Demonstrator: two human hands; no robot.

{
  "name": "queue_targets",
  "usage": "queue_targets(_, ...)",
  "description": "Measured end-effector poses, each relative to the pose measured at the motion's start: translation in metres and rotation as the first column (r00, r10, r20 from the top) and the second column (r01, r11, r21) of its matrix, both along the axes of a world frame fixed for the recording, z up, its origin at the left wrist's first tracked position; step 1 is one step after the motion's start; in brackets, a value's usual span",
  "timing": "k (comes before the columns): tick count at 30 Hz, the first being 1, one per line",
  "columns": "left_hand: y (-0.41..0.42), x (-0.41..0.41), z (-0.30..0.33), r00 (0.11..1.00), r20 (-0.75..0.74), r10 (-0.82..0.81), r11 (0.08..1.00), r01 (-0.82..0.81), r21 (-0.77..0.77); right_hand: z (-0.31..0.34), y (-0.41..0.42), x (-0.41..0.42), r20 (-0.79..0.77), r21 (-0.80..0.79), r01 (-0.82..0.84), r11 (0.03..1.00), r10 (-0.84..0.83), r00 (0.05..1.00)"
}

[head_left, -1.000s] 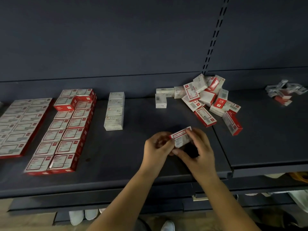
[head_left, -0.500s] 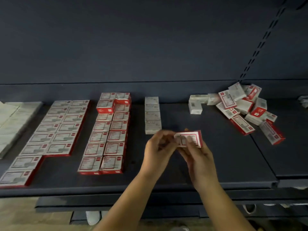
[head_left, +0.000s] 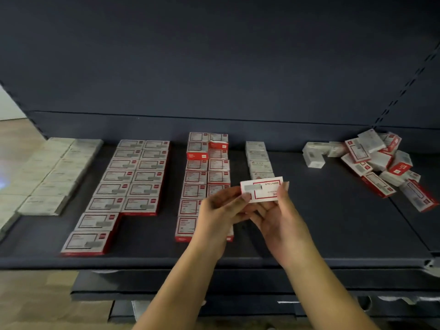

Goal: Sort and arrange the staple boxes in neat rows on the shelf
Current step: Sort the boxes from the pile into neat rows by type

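Both hands hold one red-and-white staple box [head_left: 262,189] above the dark shelf [head_left: 321,234], its printed face toward me and upside down. My left hand [head_left: 221,210] pinches its left end; my right hand [head_left: 278,215] holds its right end from below. Behind it, red-and-white boxes lie in double rows: a long one [head_left: 133,177] at left and a middle one [head_left: 204,172] partly hidden by my left hand. A single column of white boxes [head_left: 258,158] runs just behind the held box. A loose heap of mixed boxes [head_left: 376,160] lies at the back right.
More pale boxes [head_left: 59,172] lie in rows at the far left of the shelf. The shelf's back panel [head_left: 214,67] rises behind everything. A seam [head_left: 409,225] divides this shelf board from the one on the right. A lower shelf edge [head_left: 214,294] shows beneath.
The view has swung left, bringing the left rows into sight. The held box has turned in my hands from tilted to level, face toward me.
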State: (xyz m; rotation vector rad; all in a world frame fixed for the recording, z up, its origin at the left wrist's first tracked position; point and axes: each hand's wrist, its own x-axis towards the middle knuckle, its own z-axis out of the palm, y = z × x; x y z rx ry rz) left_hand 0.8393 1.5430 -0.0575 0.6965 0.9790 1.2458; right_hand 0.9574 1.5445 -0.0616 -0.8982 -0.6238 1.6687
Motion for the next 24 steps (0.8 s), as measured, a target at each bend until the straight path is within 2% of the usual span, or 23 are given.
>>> queue_targets(6, -0.003, -0.049, 0.006, 0.98, 0.002, 0.197, 0.974, -0.195, 0.119, 0.006, -0.005, -0.034, 0.107, 0.035, -0.034, 0.999, 0.03, 0.994)
queue_targets(8, -0.002, -0.068, 0.006, 0.966, -0.052, 0.253, 0.952, -0.239, 0.191, 0.004, -0.008, -0.046, 0.275, 0.131, -0.054, 0.99, 0.016, 0.961)
queue_targets(10, -0.002, -0.083, 0.007, 0.959, -0.114, 0.258, 0.941, -0.223, 0.255, -0.003, -0.013, -0.058, 0.513, 0.277, -0.092, 0.957, -0.066, 0.856)
queue_targets(12, 0.0, -0.096, 0.009, 0.956, -0.187, 0.228, 0.944, -0.17, 0.282, -0.009, -0.015, -0.067, 0.669, 0.416, -0.178, 0.892, -0.168, 0.724)
queue_targets(15, 0.004, -0.116, 0.016, 0.943, -0.302, 0.14, 0.958, -0.052, 0.283, -0.014, -0.011, -0.076, 0.792, 0.573, -0.429, 0.699, -0.338, 0.508)
queue_targets(17, 0.006, -0.128, 0.02, 0.934, -0.353, 0.055, 0.963, 0.044, 0.267, -0.012, -0.006, -0.082, 0.831, 0.556, -0.576, 0.6, -0.412, 0.374)
queue_targets(19, 0.006, -0.137, 0.022, 0.917, -0.396, -0.034, 0.96, 0.14, 0.243, -0.006, -0.004, -0.089, 0.847, 0.523, -0.638, 0.565, -0.429, 0.314)
queue_targets(24, 0.001, -0.149, 0.02, 0.883, -0.45, -0.13, 0.928, 0.269, 0.259, 0.0, 0.001, -0.102, 0.87, 0.468, -0.73, 0.497, -0.406, 0.281)
